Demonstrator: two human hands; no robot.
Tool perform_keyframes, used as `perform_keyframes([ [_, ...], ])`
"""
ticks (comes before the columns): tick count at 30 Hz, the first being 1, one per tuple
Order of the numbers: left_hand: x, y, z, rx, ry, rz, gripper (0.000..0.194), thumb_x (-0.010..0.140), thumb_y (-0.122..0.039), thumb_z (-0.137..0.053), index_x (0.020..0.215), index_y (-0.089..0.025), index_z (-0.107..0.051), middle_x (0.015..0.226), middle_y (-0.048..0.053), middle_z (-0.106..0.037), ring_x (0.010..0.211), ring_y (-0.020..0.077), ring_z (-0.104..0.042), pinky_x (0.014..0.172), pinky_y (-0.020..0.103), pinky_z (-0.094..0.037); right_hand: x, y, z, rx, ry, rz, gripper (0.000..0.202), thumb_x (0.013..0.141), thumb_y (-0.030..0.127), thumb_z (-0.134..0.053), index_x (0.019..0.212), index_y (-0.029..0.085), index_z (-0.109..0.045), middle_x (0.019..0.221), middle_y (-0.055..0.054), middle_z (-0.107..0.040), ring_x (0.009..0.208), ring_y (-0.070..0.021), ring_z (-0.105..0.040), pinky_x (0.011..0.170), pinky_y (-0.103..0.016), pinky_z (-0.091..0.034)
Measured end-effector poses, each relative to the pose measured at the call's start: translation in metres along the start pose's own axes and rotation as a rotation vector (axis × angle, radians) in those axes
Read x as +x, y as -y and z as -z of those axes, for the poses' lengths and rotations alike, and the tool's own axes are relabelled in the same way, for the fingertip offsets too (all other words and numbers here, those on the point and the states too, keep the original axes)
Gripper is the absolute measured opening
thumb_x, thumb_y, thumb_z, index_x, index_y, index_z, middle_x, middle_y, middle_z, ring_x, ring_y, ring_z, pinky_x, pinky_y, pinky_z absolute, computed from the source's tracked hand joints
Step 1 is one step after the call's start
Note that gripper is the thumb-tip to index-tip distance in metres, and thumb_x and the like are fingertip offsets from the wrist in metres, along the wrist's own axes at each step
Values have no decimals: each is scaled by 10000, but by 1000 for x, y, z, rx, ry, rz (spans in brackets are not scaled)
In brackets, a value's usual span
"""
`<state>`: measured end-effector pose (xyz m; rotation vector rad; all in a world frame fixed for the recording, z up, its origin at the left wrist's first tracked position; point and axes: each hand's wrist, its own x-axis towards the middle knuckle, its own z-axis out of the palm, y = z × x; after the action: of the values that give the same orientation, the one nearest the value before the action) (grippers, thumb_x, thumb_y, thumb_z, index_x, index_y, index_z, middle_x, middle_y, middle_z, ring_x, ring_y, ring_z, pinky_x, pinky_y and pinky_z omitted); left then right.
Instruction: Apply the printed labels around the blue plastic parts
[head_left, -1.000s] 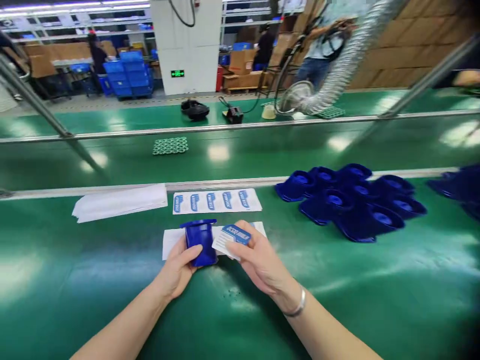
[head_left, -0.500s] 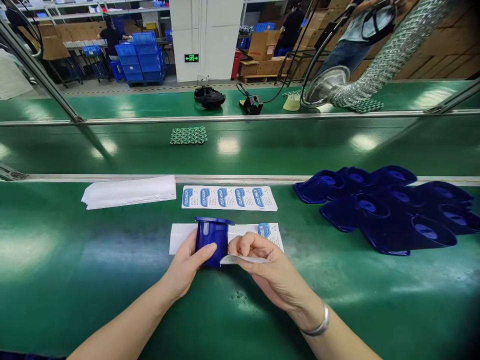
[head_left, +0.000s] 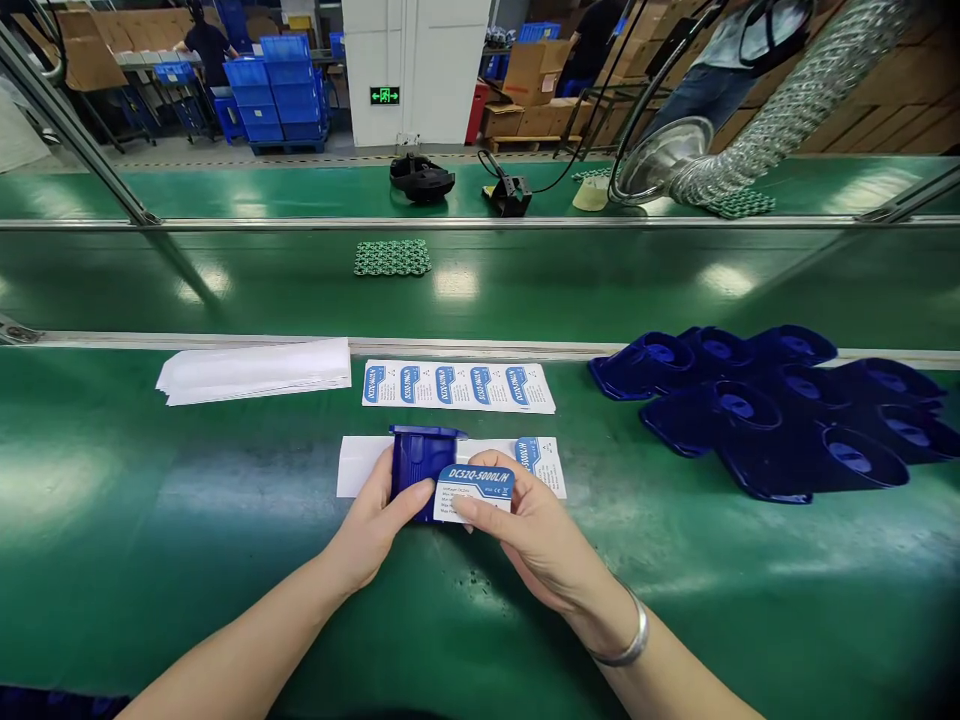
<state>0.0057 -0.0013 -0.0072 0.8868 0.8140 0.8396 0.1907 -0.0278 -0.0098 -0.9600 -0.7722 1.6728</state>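
Note:
My left hand (head_left: 381, 520) is closed around a dark blue plastic housing (head_left: 424, 458), its thumb across the front. Between thumb and fingers, my right hand (head_left: 525, 530) pinches a blue-and-white sticker label (head_left: 474, 492) with its printed face toward me. The label's left edge overlaps the housing's right side; whether it touches cannot be made out. Under both hands lies a label sheet (head_left: 551, 470), bare on the left and with a printed label at its right end. Behind it rests a full label sheet (head_left: 459, 388) with several labels in a row.
A stack of white sheets (head_left: 255, 370) lies at the left. Several dark blue plastic housings (head_left: 780, 410) are grouped at the right. Beyond a metal rail, a moving green belt (head_left: 525, 285) carries a batch of small green parts (head_left: 392, 258). A silver duct (head_left: 795, 110) hangs at the back right.
My right hand has turned the label from edge-on to face me, close against the housing's right side. The green parts have shifted slightly right. The whole view has tilted a little.

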Motion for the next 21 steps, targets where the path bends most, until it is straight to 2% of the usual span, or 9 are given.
perform_keyframes([
  [9, -3, -2, -2, -57, -3, 58, 577, 960, -404, -629, 1497, -297, -447, 1533, 51, -502, 1414, 310, -438, 1145, 434, -406, 0, 1, -2, -13, 16, -21, 336, 801, 344, -902, 912, 189, -625, 778, 27, -574, 711, -112, -482, 705, -220, -408],
  [21, -3, -3, -2, -51, 3, 72, 541, 953, -408, -633, 1458, -282, -485, 1486, 65, -548, 1369, 324, -485, 1123, 450, -415, 2, 1, -1, -27, 0, -37, 380, 768, 367, -918, 917, 189, -616, 771, 20, -599, 712, -129, -515, 707, -250, -424],
])
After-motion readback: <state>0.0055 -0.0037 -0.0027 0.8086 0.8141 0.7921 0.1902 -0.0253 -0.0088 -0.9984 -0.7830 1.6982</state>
